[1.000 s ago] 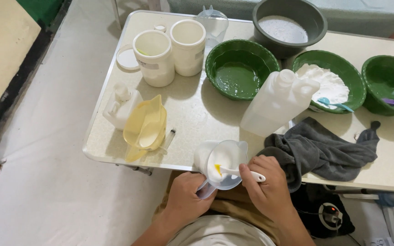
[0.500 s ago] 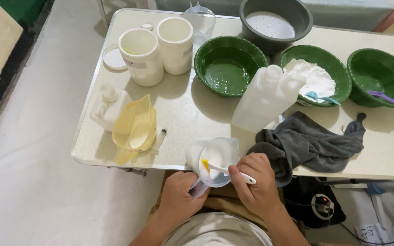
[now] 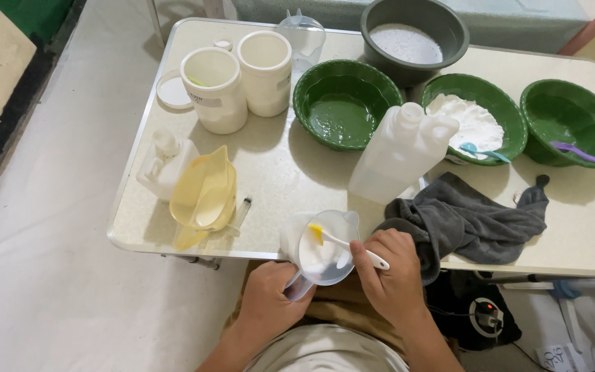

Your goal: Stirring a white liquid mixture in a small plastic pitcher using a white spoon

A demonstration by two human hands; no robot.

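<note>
My left hand grips the handle of one clear cup, low in the centre of the frame at the table edge. My right hand pinches one white spoon, its yellow tip inside the cup. Just right, one grey cloth; above it one white jug. Across the top: three green bowls, one grey bowl, two white tubs. Left, one yellow scoop and one syringe. Compared with half a second ago, both hands keep the same grip; the spoon tip now sits higher along the cup's left wall.
</note>
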